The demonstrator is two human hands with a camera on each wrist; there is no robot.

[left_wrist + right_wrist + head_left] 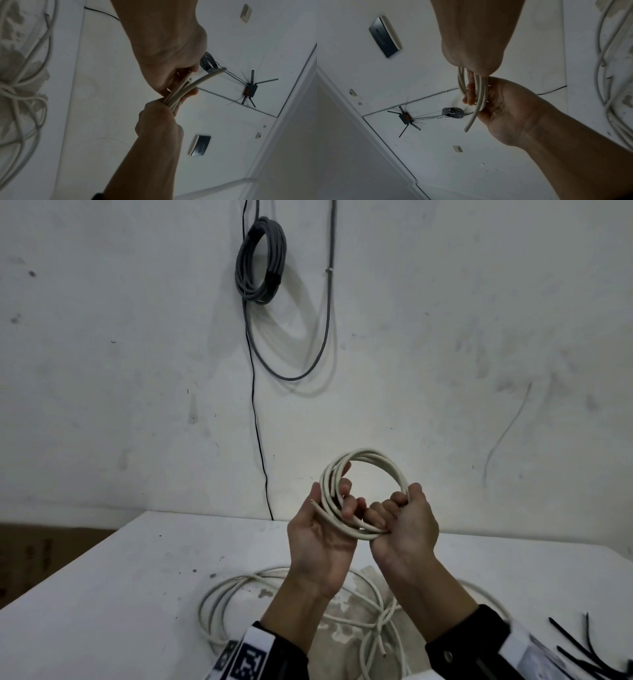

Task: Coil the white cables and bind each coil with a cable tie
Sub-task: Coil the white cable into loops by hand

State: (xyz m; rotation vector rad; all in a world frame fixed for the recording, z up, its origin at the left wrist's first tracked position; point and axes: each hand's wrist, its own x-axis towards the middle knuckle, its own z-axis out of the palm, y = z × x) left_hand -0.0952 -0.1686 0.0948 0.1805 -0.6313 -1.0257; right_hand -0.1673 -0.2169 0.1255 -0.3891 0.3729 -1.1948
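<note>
I hold a small coil of white cable (pixel 378 457) upright in the air above the table, with several loops in it. My left hand (pixel 337 501) grips its left side, fingers curled through the ring, and the cut cable end (pixel 317 505) sticks out past the thumb. My right hand (pixel 394 510) is closed round the lower right of the loops. In the left wrist view the coil strands (pixel 178 94) run between both fists. More white cable (pixel 219 587) lies loose and tangled on the table below. Black cable ties (pixel 579 648) lie at the near right.
The white table (pixel 120 594) stands against a scuffed white wall. A bound grey cable coil (pixel 260 261) hangs on the wall, and a thin black wire (pixel 255 412) runs down behind the table. A brown cardboard box (pixel 34 556) is at the left.
</note>
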